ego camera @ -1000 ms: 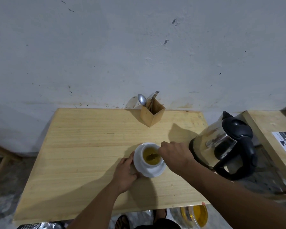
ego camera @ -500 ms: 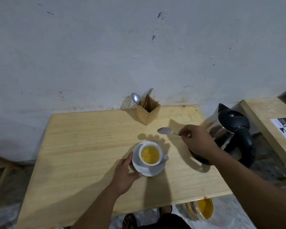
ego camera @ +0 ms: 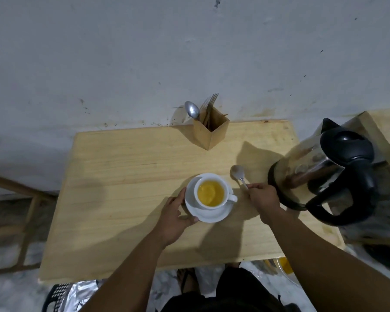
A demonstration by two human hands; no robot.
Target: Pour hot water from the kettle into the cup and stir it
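The cup (ego camera: 211, 192) stands on its saucer (ego camera: 208, 216) in the near middle of the desk (ego camera: 122, 176), and it holds yellow liquid close to the rim, so the pouring looks done. The kettle (ego camera: 320, 167) stands upright at the right edge of the desk, well clear of the cup, its black handle toward the near side and no hand on it.

The right hand (ego camera: 262, 200) has its fingers (ego camera: 254, 186) pinched shut on the handle of a spoon (ego camera: 239, 175), whose bowl lies low over or on the desk just right of the saucer, outside the cup; whether it touches the wood cannot be told. The left hand (ego camera: 173, 218) cups the saucer's left rim, fingers loosely curled around the edge with the thumb against the near side, steadying it.

With the spoon out of the liquid, the stirring seems finished or paused; what may be left is only to let go of the spoon and the saucer.

A wooden holder (ego camera: 211, 131) with a second spoon and forks stands at the far edge by the wall. No brand, label or writing can be read on the kettle, cup or anything else
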